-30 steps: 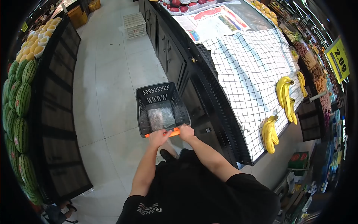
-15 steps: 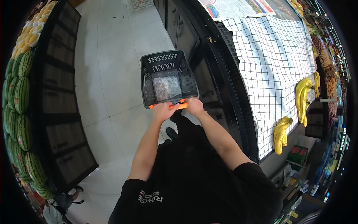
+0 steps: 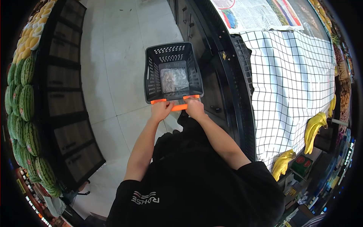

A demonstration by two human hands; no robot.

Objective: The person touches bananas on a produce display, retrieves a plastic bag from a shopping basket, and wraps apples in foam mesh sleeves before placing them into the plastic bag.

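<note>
A dark grey shopping basket (image 3: 172, 53) with perforated sides is held out in front of my body. Its orange handle (image 3: 179, 108) lies along the near rim. My left hand (image 3: 162, 110) is wrapped round the left part of that handle, and my right hand (image 3: 194, 108) grips the right part. At the bottom of the basket lies a clear plastic package (image 3: 174, 80); what it contains I cannot make out.
Stacked watermelons (image 3: 27, 103) and yellow fruit (image 3: 32, 32) line the left over dark cabinets (image 3: 66, 81). To the right stands a display counter with a checked cloth (image 3: 291, 90), newspaper (image 3: 257, 15) and bananas (image 3: 314, 130). Pale tiled floor (image 3: 123, 68) runs between them.
The counter, cloth and bananas have shifted in view as my body moves forward along the aisle. Both hands keep hold of the basket handle.
</note>
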